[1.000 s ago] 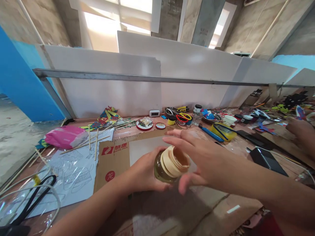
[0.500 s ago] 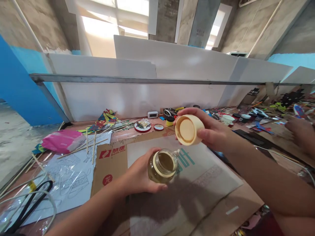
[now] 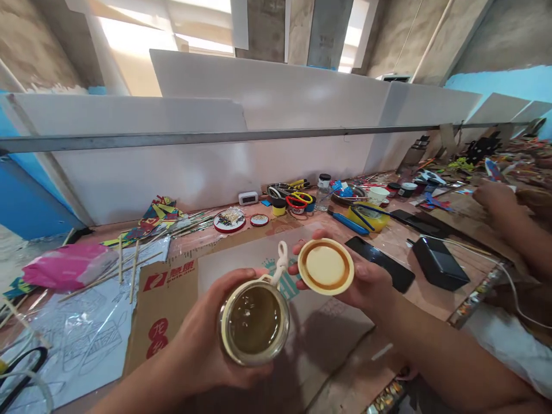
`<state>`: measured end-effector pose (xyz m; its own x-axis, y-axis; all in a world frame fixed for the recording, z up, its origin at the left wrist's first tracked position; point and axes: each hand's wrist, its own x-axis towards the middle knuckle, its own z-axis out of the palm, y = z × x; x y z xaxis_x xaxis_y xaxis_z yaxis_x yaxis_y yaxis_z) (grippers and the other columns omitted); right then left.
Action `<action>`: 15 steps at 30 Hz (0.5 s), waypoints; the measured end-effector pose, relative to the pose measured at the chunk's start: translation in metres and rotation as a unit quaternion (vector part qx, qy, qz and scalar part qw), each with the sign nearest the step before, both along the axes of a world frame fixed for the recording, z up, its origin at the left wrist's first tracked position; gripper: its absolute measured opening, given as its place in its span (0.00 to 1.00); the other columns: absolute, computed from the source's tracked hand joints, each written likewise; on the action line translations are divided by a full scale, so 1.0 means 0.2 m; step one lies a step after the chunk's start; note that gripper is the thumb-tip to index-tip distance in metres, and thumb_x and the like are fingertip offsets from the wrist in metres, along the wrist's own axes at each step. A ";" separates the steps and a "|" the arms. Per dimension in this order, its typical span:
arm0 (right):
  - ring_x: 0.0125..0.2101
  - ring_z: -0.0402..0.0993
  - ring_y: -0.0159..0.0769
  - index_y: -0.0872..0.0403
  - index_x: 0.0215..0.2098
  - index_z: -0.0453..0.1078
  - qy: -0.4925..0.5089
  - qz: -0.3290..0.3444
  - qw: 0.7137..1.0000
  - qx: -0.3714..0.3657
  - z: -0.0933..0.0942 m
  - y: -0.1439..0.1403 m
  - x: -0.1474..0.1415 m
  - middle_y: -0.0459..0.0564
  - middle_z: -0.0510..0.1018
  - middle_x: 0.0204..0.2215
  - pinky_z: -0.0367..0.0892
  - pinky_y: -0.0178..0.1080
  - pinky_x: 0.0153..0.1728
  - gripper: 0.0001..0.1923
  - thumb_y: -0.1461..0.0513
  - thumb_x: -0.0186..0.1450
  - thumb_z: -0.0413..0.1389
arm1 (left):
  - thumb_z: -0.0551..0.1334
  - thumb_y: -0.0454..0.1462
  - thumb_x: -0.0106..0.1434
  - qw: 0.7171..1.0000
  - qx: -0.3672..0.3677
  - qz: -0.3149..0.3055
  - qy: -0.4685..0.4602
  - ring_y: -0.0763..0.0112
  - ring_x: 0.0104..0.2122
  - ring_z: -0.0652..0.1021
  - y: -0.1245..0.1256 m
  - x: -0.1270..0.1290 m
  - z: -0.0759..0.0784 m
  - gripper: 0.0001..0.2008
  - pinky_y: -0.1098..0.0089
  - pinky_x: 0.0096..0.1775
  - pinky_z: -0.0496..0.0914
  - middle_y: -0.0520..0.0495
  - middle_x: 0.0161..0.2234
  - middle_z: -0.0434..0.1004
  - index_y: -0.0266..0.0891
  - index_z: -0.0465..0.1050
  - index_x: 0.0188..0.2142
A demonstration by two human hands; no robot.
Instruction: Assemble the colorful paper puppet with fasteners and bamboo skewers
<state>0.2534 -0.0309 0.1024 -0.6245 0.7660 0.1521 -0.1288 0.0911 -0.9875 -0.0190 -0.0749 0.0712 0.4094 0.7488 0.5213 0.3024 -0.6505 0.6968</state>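
My left hand (image 3: 215,322) is wrapped round a glass bottle (image 3: 255,323) whose open mouth tilts toward me, with greenish-brown liquid inside. A cream cord loop (image 3: 282,261) sticks up from the bottle's neck. Beside it on the right, my right hand (image 3: 366,282) grips a cream screw cap (image 3: 325,267), its hollow inner side facing me. Cap and bottle are apart. Below both hands lies a flattened cardboard sheet (image 3: 172,305) with a pale sheet printed in green on top.
Beyond the hands lie a dish of beads (image 3: 230,219), scissors (image 3: 299,199), a blue cutter (image 3: 348,222), a tape roll (image 3: 368,216), a phone (image 3: 379,263) and a black box (image 3: 440,261). Sketches (image 3: 86,328) and a pink packet (image 3: 64,266) are left. Another person's hand (image 3: 494,195) works at right.
The cap has come lower and turned its inside more toward me. The bottle has moved nearer, its mouth facing me more directly. My view has swung to the right.
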 end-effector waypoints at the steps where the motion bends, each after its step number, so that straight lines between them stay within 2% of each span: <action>1: 0.52 0.72 0.52 0.49 0.63 0.44 -0.004 -0.008 1.000 -0.008 -0.01 0.00 0.00 0.64 0.63 0.61 0.70 0.55 0.45 0.44 0.41 0.54 0.49 | 0.75 0.45 0.46 1.000 0.006 0.000 -0.004 0.53 0.52 0.76 -0.01 0.00 0.01 0.47 0.58 0.50 0.73 0.42 0.56 0.68 0.55 0.52 0.61; 3: 0.52 0.72 0.52 0.49 0.64 0.46 0.033 -0.017 0.998 -0.046 -0.02 -0.01 0.01 0.62 0.64 0.61 0.68 0.56 0.47 0.43 0.43 0.56 0.50 | 0.76 0.46 0.45 1.000 0.015 -0.008 -0.022 0.52 0.52 0.76 -0.03 0.02 0.02 0.48 0.57 0.50 0.73 0.41 0.57 0.68 0.53 0.53 0.61; 5: 0.51 0.73 0.51 0.48 0.63 0.52 0.114 -0.012 0.988 -0.099 -0.04 -0.01 0.01 0.58 0.68 0.59 0.68 0.55 0.49 0.38 0.46 0.58 0.52 | 0.76 0.46 0.45 0.999 0.014 -0.017 -0.044 0.52 0.51 0.76 -0.04 0.04 0.03 0.48 0.57 0.51 0.73 0.40 0.56 0.69 0.52 0.53 0.61; 9: 0.48 0.77 0.45 0.47 0.56 0.66 0.244 0.020 0.951 -0.191 -0.09 -0.01 0.00 0.50 0.76 0.52 0.70 0.48 0.49 0.25 0.52 0.62 0.55 | 0.73 0.47 0.50 0.992 -0.049 -0.053 -0.108 0.55 0.48 0.78 -0.02 0.10 0.03 0.43 0.59 0.48 0.74 0.41 0.51 0.73 0.48 0.53 0.60; 12: 0.46 0.78 0.43 0.48 0.52 0.71 0.271 0.029 0.935 -0.228 -0.10 -0.01 0.00 0.49 0.79 0.49 0.72 0.44 0.47 0.19 0.53 0.64 0.56 | 0.72 0.50 0.50 0.987 -0.088 -0.056 -0.122 0.54 0.48 0.77 0.00 0.13 0.06 0.41 0.58 0.49 0.74 0.41 0.49 0.74 0.44 0.55 0.57; 15: 0.45 0.79 0.42 0.48 0.50 0.73 0.283 0.012 0.930 -0.233 -0.09 0.00 -0.01 0.49 0.80 0.48 0.73 0.43 0.45 0.18 0.53 0.64 0.57 | 0.72 0.50 0.48 0.987 -0.096 -0.048 -0.123 0.53 0.49 0.76 -0.01 0.15 0.11 0.40 0.56 0.51 0.72 0.40 0.50 0.73 0.44 0.58 0.56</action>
